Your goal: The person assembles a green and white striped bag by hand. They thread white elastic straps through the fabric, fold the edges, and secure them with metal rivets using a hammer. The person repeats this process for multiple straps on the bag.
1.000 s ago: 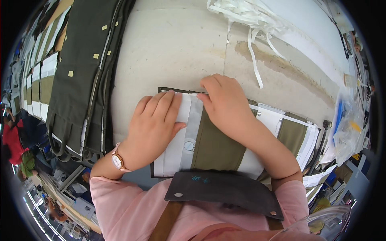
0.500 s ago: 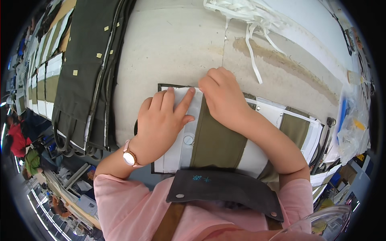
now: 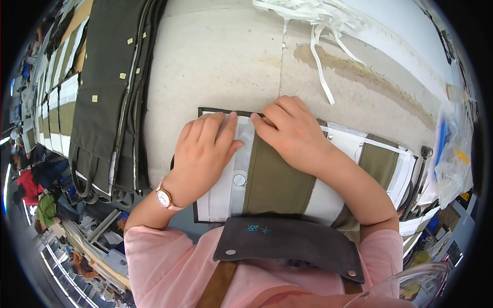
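Note:
A flat fabric panel (image 3: 282, 177) in olive and white, bordered with dark edging, lies on the worktop in front of me. A pale see-through strip (image 3: 240, 159) with a round disc (image 3: 239, 179) runs down its left part. My left hand (image 3: 202, 146) is open and lies on the panel's left part, fingertips at the far edge. My right hand (image 3: 290, 128) is closed at the same far edge, its foremost digit pressed on the edging and the other fingers curled, partly hidden. The two hands' fingertips are a short gap apart.
Stacked dark fabric pieces (image 3: 110, 92) with small pale stickers hang over the worktop's left side. White tape (image 3: 321, 66) lies loose at the back. More olive-and-white pieces (image 3: 382, 161) lie at right, beside clear plastic bags (image 3: 452, 174).
My left index finger has drawn in toward the other fingers, away from the right hand. The right hand has shifted slightly right and nearer, its foremost digit now stretched along the edge.

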Motion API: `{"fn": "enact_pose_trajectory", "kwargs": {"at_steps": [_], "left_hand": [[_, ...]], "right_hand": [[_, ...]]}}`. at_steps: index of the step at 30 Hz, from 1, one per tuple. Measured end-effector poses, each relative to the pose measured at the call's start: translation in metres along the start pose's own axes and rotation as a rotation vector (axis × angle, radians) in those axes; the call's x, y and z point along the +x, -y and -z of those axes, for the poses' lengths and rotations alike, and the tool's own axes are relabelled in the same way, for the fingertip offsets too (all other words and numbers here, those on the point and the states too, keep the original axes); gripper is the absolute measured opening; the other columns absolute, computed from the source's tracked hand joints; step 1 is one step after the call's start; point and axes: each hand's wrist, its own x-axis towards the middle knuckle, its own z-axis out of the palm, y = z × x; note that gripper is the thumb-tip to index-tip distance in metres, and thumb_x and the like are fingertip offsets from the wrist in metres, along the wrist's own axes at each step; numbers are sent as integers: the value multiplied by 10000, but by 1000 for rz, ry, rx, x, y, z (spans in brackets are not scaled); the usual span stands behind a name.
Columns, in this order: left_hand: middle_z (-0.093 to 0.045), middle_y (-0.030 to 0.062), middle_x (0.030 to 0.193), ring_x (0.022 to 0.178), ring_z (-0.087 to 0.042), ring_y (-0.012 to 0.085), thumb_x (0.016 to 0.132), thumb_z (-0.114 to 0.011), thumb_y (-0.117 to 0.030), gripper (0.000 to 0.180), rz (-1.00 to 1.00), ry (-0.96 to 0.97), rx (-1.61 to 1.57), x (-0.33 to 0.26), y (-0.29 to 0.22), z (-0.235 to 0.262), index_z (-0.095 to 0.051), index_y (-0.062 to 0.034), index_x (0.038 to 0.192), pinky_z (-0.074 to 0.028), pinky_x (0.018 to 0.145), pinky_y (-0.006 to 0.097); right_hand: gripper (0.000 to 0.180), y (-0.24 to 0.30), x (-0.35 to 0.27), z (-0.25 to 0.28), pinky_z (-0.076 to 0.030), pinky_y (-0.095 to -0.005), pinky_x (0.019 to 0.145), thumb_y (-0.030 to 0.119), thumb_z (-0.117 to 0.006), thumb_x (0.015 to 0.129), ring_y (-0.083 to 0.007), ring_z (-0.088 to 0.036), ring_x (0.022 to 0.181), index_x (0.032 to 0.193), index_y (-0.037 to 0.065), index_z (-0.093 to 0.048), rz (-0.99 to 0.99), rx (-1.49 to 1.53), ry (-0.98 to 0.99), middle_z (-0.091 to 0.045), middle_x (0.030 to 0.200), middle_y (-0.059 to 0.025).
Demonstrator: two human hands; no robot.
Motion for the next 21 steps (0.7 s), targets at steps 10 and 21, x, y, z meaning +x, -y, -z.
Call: {"fn": "enact_pose_trajectory", "kwargs": {"at_steps": [10,21], "left_hand": [[-570,133,1265,1203,-551,287,831,-731,-219,579,-161,23,121,0,0,-3,-581,-115,1380,-442,1012,453],[-579,139,1240,1153,-570,278,820,-749,-350,609,-36,109,91,14,-21,7,-596,-194,1388,-460,928,400]], "right_hand": [[130,1,-1,8,-424,-412,808,39,-657,850,-303,-550,872,979,48,-647,-371,122,-9,-568,894,-97],[143,2,-4,1,-453,-422,775,-34,-664,788,-318,-546,870,905,25,-610,-370,255,-96,-562,914,-114]]}}
